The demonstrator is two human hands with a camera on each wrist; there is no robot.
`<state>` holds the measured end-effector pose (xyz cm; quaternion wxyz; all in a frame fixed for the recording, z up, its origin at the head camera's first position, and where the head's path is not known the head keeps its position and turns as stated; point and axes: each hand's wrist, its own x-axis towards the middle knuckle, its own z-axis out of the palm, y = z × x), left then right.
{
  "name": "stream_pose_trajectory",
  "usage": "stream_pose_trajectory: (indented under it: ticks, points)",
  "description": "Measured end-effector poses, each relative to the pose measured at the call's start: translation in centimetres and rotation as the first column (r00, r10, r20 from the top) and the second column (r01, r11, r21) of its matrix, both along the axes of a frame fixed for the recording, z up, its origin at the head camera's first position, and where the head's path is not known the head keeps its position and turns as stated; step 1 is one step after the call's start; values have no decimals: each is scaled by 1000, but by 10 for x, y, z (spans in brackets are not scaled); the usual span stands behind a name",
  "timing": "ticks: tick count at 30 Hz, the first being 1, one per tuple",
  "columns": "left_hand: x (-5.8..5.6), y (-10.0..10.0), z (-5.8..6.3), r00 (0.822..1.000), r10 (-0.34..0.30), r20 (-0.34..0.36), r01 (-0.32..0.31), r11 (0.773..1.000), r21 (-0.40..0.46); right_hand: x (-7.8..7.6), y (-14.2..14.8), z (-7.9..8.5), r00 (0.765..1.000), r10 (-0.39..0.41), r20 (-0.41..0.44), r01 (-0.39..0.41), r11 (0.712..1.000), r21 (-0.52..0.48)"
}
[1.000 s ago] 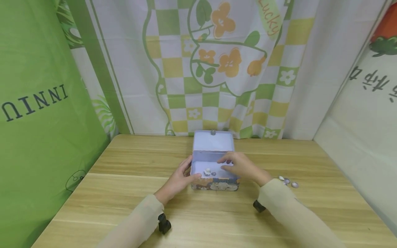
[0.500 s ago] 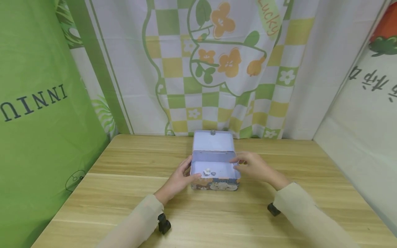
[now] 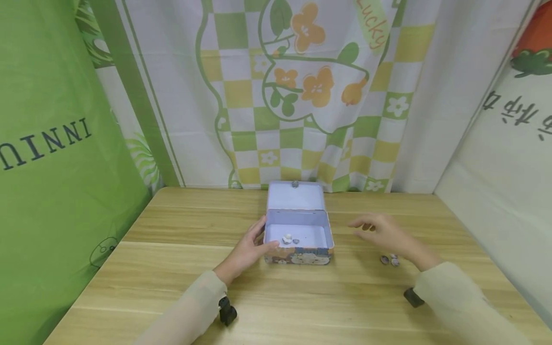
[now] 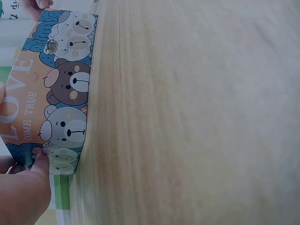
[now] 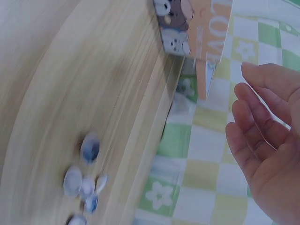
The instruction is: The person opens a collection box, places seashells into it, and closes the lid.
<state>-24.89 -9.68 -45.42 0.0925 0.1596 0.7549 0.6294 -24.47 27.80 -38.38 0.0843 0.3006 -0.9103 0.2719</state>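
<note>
A tin box (image 3: 302,258) stands on the table with its lid (image 3: 296,196) raised toward the curtain. Bears and the word LOVE are printed on its front, as the left wrist view shows. My left hand (image 3: 247,250) grips the near left corner, thumb at the front and fingers along the side. Inside the box lie a few small shells (image 3: 287,238). To the right of the box my right hand (image 3: 384,235) hovers above the table, fingers loosely bent and holding nothing. Several more shells (image 5: 73,181) lie loose on the table below it.
The wooden table (image 3: 172,297) reaches back to a checked curtain (image 3: 302,143). A green cloth (image 3: 64,215) hangs at the left and a white one (image 3: 496,191) at the right. A thin dark cord (image 3: 101,247) shows by the left table edge.
My right hand has moved from above the box out to the right, past its edge and over toward the loose shells. The left hand keeps its grip on the box.
</note>
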Motion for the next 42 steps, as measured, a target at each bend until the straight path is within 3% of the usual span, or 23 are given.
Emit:
stream_pose_trajectory:
  ticks: [11,22,27,42]
  points:
    - [-2,0,-3,1000,-7,-9,7,1000,11,13,31,1,998,-38,53,34,997,73]
    - [-1,0,0,1000,9,-17,-9,1000,-16,20,55,-31,981,-93,169,79,993,89]
    - [-1,0,-1,1000,7,-21,-7,1000,-4,23,61,-45,979,-119,166,101,988,114]
    - [-2,1,-4,1000,4,-26,-3,1000,6,29,65,-55,965,-145,218,116,983,140]
